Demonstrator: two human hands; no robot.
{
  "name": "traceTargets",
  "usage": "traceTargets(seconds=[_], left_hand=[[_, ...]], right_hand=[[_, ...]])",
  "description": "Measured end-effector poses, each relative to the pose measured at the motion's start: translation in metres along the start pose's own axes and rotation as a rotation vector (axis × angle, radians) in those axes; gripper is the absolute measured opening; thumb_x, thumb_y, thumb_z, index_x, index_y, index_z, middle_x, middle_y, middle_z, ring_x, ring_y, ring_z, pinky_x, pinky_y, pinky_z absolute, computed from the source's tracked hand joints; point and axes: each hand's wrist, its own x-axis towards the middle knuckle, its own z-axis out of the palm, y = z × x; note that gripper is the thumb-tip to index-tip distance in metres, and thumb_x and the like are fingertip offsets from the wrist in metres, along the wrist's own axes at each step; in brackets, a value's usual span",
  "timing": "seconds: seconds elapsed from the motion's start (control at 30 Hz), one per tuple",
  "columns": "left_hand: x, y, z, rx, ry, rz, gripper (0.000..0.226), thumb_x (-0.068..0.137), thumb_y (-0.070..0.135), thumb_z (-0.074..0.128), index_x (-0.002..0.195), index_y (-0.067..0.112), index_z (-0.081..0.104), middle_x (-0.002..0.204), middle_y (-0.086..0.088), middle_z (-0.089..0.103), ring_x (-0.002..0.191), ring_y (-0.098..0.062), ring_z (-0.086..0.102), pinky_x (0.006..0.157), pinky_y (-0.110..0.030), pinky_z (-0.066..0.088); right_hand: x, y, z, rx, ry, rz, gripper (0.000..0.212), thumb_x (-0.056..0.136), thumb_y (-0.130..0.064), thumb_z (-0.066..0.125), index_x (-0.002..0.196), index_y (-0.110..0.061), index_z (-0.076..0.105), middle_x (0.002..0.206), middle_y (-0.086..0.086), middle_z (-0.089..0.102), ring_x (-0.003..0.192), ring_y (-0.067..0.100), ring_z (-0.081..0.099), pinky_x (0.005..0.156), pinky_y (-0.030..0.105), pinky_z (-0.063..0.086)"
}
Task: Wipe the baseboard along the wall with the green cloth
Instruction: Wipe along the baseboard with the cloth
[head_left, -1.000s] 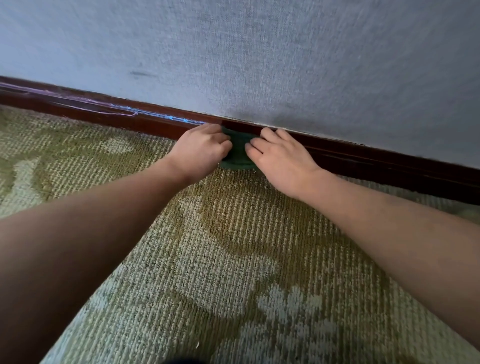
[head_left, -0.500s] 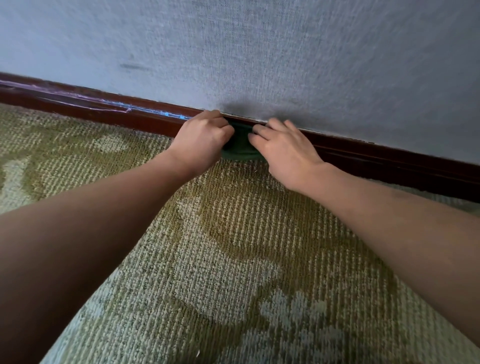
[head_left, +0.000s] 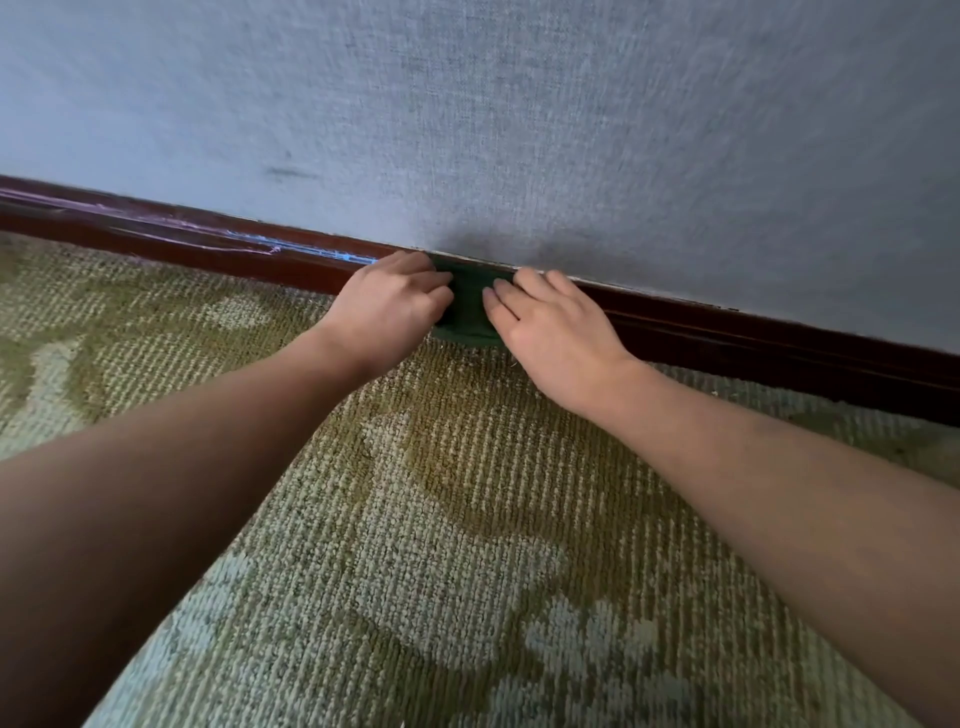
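green cloth (head_left: 467, 306) sits bunched against the baseboard (head_left: 727, 345), btwn both hands. left hand (head_left: 387, 306) curls round its left edge; right hand (head_left: 550, 332) presses it w/ flat fingers. prob soft, light, floppy, so best pinned at both ends.

A dark green cloth (head_left: 469, 307), soft and matt, lies against the baseboard (head_left: 753, 349). The baseboard is dark reddish-brown wood with a glossy varnish, and toward its left end the finish is scuffed with thin pale blue and purple streaks. The wall (head_left: 519, 130) above it is pale blue-grey and matt, with a fine woven, linen-like grain and one dark smudge. The carpet (head_left: 415, 519) is rough, looped pile, matt, patterned in olive and pale green.
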Motion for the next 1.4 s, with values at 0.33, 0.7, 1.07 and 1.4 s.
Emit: traceTargets(seconds=[0.33, 0.7, 1.07, 1.4], left_hand=[[0.001, -0.005, 0.009, -0.026, -0.023, -0.041, 0.008, 0.062, -0.013, 0.063, 0.068, -0.009, 0.065, 0.075, -0.023, 0.068, 0.073, -0.035, 0.065, 0.066, -0.042, 0.056], [0.011, -0.004, 0.011, -0.076, 0.031, -0.113, 0.018, 0.047, -0.019, 0.066, 0.057, -0.006, 0.059, 0.056, -0.020, 0.059, 0.055, -0.033, 0.058, 0.053, -0.035, 0.050], [0.013, 0.010, 0.008, -0.038, -0.016, 0.047, 0.029, 0.073, 0.004, 0.038, 0.066, -0.006, 0.065, 0.073, -0.021, 0.069, 0.072, -0.033, 0.066, 0.065, -0.039, 0.056], [0.015, 0.005, 0.014, -0.050, -0.023, -0.005, 0.008, 0.066, -0.014, 0.061, 0.071, -0.009, 0.065, 0.071, -0.023, 0.066, 0.069, -0.036, 0.064, 0.066, -0.044, 0.055]], right_hand=[[0.004, 0.001, 0.007, 0.035, -0.055, 0.026, 0.055, 0.091, -0.003, 0.038, 0.143, -0.001, 0.019, 0.146, 0.013, 0.031, 0.131, 0.025, 0.023, 0.105, 0.033, 0.016], [0.009, -0.002, 0.010, 0.008, -0.035, 0.000, 0.049, 0.092, -0.004, 0.035, 0.140, 0.003, 0.025, 0.140, 0.015, 0.038, 0.125, 0.026, 0.030, 0.102, 0.032, 0.021], [-0.018, 0.011, 0.005, -0.128, 0.003, 0.022, 0.042, 0.084, -0.014, 0.055, 0.125, -0.005, 0.054, 0.119, 0.004, 0.062, 0.110, 0.016, 0.055, 0.092, 0.026, 0.041], [-0.004, 0.007, 0.013, -0.057, -0.019, 0.030, 0.047, 0.092, -0.003, 0.027, 0.138, 0.006, 0.028, 0.132, 0.014, 0.046, 0.121, 0.027, 0.037, 0.101, 0.033, 0.025]])
